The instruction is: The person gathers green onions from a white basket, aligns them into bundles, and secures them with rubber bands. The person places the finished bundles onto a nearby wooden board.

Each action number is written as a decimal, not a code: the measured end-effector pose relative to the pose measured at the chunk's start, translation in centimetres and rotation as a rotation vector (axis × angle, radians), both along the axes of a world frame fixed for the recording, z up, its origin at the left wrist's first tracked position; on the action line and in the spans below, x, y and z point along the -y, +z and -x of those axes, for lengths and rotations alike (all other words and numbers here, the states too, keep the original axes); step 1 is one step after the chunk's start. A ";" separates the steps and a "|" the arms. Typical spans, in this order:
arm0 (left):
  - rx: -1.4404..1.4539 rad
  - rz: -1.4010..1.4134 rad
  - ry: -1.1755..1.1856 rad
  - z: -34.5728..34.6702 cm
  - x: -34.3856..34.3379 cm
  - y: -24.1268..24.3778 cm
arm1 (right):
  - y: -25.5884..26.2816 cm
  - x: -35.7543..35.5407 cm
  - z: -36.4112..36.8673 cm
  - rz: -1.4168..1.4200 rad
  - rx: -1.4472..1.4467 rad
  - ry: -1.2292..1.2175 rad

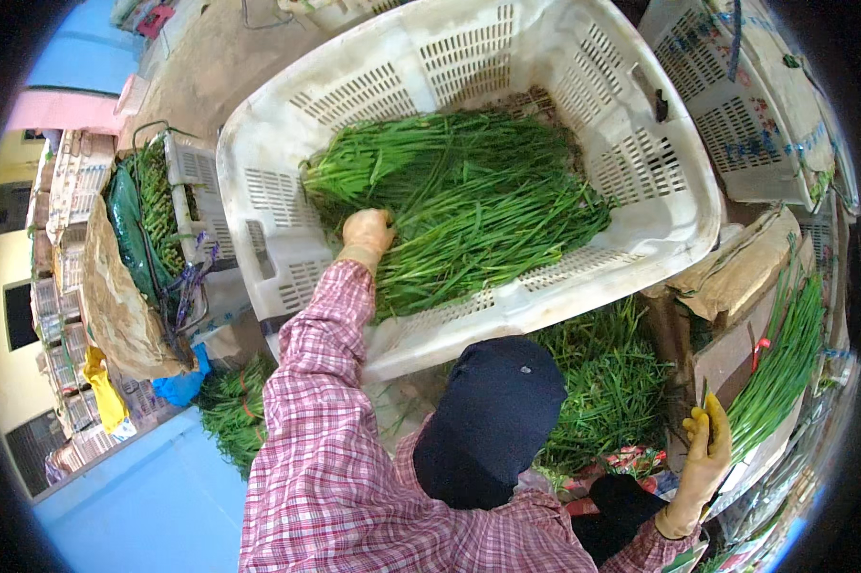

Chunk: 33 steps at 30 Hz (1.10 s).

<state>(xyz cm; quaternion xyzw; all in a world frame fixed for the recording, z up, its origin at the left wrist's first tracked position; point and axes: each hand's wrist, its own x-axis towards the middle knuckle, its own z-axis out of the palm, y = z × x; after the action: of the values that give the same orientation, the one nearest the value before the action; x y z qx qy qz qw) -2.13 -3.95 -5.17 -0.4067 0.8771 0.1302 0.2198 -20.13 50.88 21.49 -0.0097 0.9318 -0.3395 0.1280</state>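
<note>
My left hand [368, 233], in a pale glove, reaches into a large white plastic crate [248, 193]. Its fingers close at the left end of the long, thin green stalks [488, 222] lying loosely there; the fingertips are partly hidden. My right hand [710, 437], gloved with yellow-stained fingers, is raised outside the crate at the lower right. A thin, dark, blade-like tool [704, 392] stands up from its fingers. Just beside this hand, a bundle of long green stalks [781, 365] with a red tie [760, 345] lies on cardboard.
Loose greens [602, 387] lie below the crate, near my dark cap [502, 415]. A tied green bundle [237, 408] is at the lower left, by a blue surface [151, 494]. More white crates stand at left [194, 172] and upper right [738, 129]. A cardboard box [738, 272] borders the right side.
</note>
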 end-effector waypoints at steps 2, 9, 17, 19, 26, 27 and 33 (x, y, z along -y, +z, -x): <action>-0.100 0.049 -0.031 -0.8 1.3 -0.4 | -0.3 0.2 -0.1 -0.010 0.002 0.024; 0.103 -0.235 -0.199 -6.3 2.7 4.1 | -1.8 1.1 0.3 0.023 0.017 0.079; -0.168 -0.266 0.041 -5.2 -2.9 2.3 | -2.3 2.4 0.2 0.013 0.047 0.211; -0.195 -0.303 -0.032 -5.6 -2.2 2.5 | -2.4 2.3 0.0 -0.022 0.035 0.245; 0.078 -0.276 -0.179 -8.3 -2.6 3.5 | -3.6 2.4 -0.7 -0.017 0.031 0.258; 0.174 -0.301 -0.144 -8.4 -3.0 3.1 | -3.5 2.5 -0.7 -0.022 0.041 0.269; 0.324 -0.235 -0.118 -7.6 -5.3 2.6 | -2.9 2.4 -0.3 -0.043 0.043 0.249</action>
<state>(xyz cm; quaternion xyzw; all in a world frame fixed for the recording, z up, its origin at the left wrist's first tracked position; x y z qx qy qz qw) 5.48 1.37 -2.58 -0.3417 0.8315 0.1513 0.4110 -19.85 48.44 18.64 -0.1155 0.9274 -0.3011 0.1893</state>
